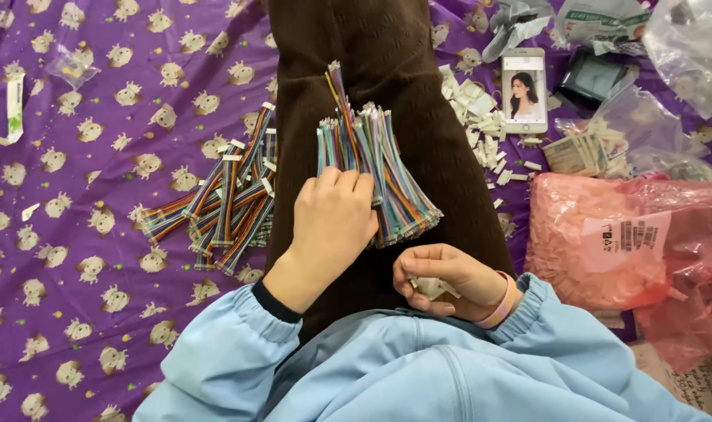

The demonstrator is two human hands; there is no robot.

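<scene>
My left hand (334,223) lies palm-down on a bundle of rainbow ribbon-cable pieces (379,168) resting on my lap (387,47), on the brown fabric of my leg. The fingers (348,181) curl over the near part of the bundle and clamp it against the leg, so the hand is closed on the cables rather than lying loose.

My right hand (450,281) sits nearer my body, just below and to the right of that grip, clenched around small white connector pieces (432,287). Exactly how many it holds cannot be determined.

Step in hand, as I judge it: the bundle is being held steady while connector parts are readied in the other hand. The next move would call for separating a single piece from the bundle with the left fingertips without letting the others fan out or slide off the leg.

Orientation: the long axis of the bundle runs away from my grip, nearly straight up the leg, with the far ends splaying slightly. A second portion fans down and to the right of my fingers.

To the left of my grip, a pile of finished cables (223,199) with white ends lies on the purple patterned cloth (74,234). To the right lie loose white connectors (481,117), a phone (524,90) and a pink plastic bag (629,234).
</scene>
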